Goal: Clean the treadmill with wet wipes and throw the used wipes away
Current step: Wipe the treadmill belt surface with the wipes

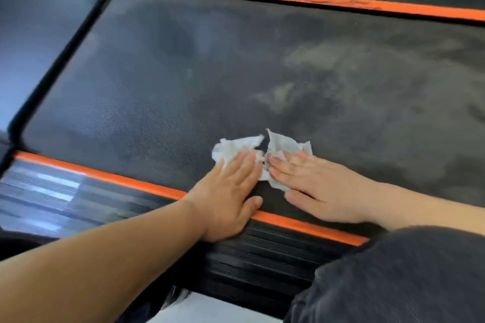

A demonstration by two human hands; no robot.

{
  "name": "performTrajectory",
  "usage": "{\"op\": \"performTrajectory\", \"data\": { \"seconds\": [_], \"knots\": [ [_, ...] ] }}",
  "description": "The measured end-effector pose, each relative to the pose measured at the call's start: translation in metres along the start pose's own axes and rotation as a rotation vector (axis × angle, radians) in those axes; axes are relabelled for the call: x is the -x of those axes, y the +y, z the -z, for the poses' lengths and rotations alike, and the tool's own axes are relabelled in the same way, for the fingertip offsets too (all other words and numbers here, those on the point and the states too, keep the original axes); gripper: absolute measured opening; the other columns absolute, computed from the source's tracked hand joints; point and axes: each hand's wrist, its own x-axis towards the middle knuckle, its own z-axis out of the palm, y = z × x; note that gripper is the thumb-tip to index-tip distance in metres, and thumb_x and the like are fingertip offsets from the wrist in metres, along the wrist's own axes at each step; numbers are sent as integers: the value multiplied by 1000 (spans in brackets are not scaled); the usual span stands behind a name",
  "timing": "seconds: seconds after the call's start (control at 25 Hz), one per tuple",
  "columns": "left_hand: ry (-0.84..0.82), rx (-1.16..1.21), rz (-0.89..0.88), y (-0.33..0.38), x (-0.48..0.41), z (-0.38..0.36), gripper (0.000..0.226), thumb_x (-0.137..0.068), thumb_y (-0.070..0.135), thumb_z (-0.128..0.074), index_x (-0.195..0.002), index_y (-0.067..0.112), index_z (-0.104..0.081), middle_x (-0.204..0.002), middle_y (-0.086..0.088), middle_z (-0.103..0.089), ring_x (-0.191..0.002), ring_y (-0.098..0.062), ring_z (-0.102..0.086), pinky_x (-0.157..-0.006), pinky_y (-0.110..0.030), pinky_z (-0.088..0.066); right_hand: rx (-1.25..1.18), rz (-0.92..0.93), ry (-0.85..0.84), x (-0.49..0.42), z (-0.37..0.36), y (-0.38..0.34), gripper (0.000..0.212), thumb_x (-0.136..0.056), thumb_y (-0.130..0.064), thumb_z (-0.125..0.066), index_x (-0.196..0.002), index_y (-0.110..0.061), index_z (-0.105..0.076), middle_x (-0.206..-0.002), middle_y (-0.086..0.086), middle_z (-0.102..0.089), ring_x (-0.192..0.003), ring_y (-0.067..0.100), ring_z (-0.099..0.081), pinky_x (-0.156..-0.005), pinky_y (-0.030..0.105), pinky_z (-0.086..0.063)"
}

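Both hands flat on the treadmill belt (183,81), fingers extended, neither grip clenched. Left hand (231,196) presses one crumpled wet wipe (233,148) under its fingertips; right hand (322,189) presses a second wipe (284,145), the two wipes almost touching. Beyond the right grip, pale dusty smears (315,57) on the dark textured belt. Orange trim strip (105,176) under the left palm; ribbed black side rail (262,265) nearer. Pale floor (223,307) below.

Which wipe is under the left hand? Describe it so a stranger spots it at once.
Start at the black treadmill belt and follow the near orange stripe to the two flat hands. The left hand presses a crumpled white wipe under its fingers. Unlike the neighbouring wipe under the right hand, it lies closer to the belt's rounded end.
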Motion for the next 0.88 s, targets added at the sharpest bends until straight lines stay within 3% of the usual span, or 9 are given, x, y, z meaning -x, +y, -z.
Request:
{"op": "performTrajectory", "data": {
  "seconds": [0.08,0.16,0.28,0.44,0.52,0.64,0.76,0.8,0.88],
  "knots": [
    [31,51,-128,-14,-2,8,79,-95,54,-4,-163,15,-9,-171,-4,0,-158,-18,7,-128,-41,-5,0,-33,-12,19,2,8,61,-105,-55,-9,-162,-32,-4,-168,-17,9,-153,-1,12,-127,30,3],
    [123,79,-50,-28,-6,12,77,-97,55,-9,-163,17,-14,-171,-3,-11,-158,-18,-2,-127,-44,-12,-37,-211,37,28,1,16,61,-105,-54,-9,-161,-34,0,-165,-19,12,-154,2,10,-127,29,1],
    [42,61,139,-16,-8,5,88,-89,65,2,-163,18,2,-171,-3,5,-157,-20,14,-127,-49,-3,-103,-513,156,20,-5,3,75,-98,-63,-6,-162,-25,3,-165,-12,15,-156,13,8,-126,31,8],
    [45,35,59,-6,-13,16,83,-86,67,3,-163,35,2,-170,10,14,-156,-17,17,-123,-62,0,-45,-347,130,7,-17,-27,83,-92,-70,0,-163,-27,2,-168,-13,14,-156,13,12,-128,40,1],
    [62,22,82,-16,-14,27,74,-88,70,-5,-159,47,-4,-168,16,17,-157,-19,15,-115,-73,0,-61,-337,219,8,-14,-22,78,-96,-68,-8,-163,-28,-11,-169,-13,5,-157,16,0,-128,41,-9],
    [89,-19,51,-15,-9,32,63,-96,67,-25,-156,51,-16,-169,15,18,-156,-27,17,-112,-76,1,-43,-350,457,9,-8,-14,65,-102,-59,-28,-152,-22,-46,-169,-3,-19,-154,26,-24,-119,51,-32],
    [310,-44,-15,-20,-8,39,56,-97,56,-38,-149,37,-42,-171,3,-12,-156,-30,-14,-118,-71,-14,34,-336,548,6,1,-14,56,-102,-51,-33,-137,-20,-64,-163,3,-35,-148,37,-36,-110,61,-40],
    [427,11,47,-27,-10,42,49,-97,46,-47,-143,29,-52,-165,-1,-29,-149,-32,-33,-116,-65,-29,60,-341,553,6,4,-16,55,-102,-51,-32,-135,-22,-66,-162,2,-38,-148,38,-35,-111,63,-37],
    [526,249,406,-51,-14,52,39,-96,27,-54,-135,21,-60,-149,-5,-47,-131,-35,-50,-105,-52,-45,112,-377,557,5,6,-18,52,-101,-50,-34,-131,-26,-69,-159,1,-43,-149,37,-32,-116,64,-29]
  ]
}}
